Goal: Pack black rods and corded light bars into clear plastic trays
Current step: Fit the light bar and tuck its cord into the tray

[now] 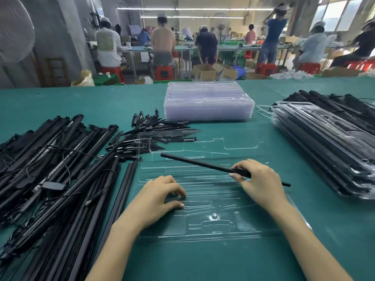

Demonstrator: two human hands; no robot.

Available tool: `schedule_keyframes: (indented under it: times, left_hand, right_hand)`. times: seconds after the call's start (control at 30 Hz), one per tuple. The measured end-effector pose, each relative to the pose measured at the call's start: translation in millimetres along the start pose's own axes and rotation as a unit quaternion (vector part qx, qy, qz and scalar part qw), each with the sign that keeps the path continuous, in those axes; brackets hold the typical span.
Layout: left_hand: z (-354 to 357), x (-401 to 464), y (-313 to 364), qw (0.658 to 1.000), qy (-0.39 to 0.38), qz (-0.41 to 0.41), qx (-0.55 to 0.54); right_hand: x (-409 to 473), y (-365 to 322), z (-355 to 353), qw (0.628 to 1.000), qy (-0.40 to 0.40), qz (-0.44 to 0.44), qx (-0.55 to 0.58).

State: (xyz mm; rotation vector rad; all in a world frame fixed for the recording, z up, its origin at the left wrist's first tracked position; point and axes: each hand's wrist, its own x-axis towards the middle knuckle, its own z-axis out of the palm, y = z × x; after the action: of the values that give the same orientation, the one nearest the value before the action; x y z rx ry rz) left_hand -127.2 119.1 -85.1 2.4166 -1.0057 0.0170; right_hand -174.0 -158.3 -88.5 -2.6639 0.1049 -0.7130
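Black rod (pixel 203 163), stiff, seemingly light: right hand (pixel 257 179) is gripping its thicker end over clear tray (pixel 243 224); left hand (pixel 160 197) is resting curled, apparently empty, on tray.

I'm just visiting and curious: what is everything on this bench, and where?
tray: one, clear, centre, under both hands
rod: one, black, held slanted over the tray
light bars: a heap, black with cords, left
short stakes: a pile, black, behind the tray
empty trays: a stack, clear, far centre
packed trays: a stack, clear over black, right
table: one, green
left hand: fingers curled, fingertips on the tray
right hand: grips the rod
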Motion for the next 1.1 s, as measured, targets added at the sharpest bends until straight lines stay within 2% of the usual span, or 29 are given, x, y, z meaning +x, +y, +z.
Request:
schedule_keyframes:
  times: [0.2, 0.37, 0.5, 0.63, 0.7, 0.8, 0.9, 1.0, 1.07, 1.1]
  left_hand:
    - [-1.3, 1.5, 10.2, 0.999, 0.012, 0.021, 0.045]
    - [0.4, 1.8, 13.9, 0.998, 0.024, 0.001, 0.055]
    - [0.6, 7.5, 23.9, 0.997, 0.032, -0.005, 0.064]
    - [7.5, 19.4, 44.8, 0.990, 0.075, -0.051, 0.112]
    - [6.6, 28.7, 61.2, 0.979, 0.094, -0.080, 0.160]
    - [1.4, 45.2, 86.9, 0.963, 0.105, -0.101, 0.228]
    - [-3.7, 58.5, 105.5, 0.946, 0.120, -0.111, 0.280]
    - [-4.6, 65.1, 114.2, 0.938, 0.143, -0.146, 0.281]
    - [-1.5, 67.4, 117.3, 0.937, 0.145, -0.177, 0.264]
    - [1.0, 68.0, 119.1, 0.938, 0.143, -0.190, 0.251]
  right_hand:
    - [-0.8, -1.7, -1.7, 1.000, 0.011, -0.002, 0.008]
    - [-0.2, -4.3, -5.9, 0.999, 0.049, -0.013, 0.018]
    - [0.7, -13.9, -18.1, 0.989, 0.135, -0.044, 0.034]
    - [3.1, -20.6, -34.9, 0.960, 0.267, -0.069, -0.042]
    - [3.1, -23.7, -37.3, 0.948, 0.309, -0.058, -0.053]
    - [1.1, -28.3, -34.7, 0.943, 0.327, -0.004, -0.055]
    - [2.3, -26.9, -35.3, 0.952, 0.283, 0.106, -0.042]
    - [4.4, -15.9, -33.6, 0.959, 0.162, 0.231, -0.033]
    - [5.1, -12.0, -33.9, 0.961, 0.075, 0.267, -0.007]
    - [5.5, -11.6, -33.5, 0.961, 0.047, 0.269, 0.043]
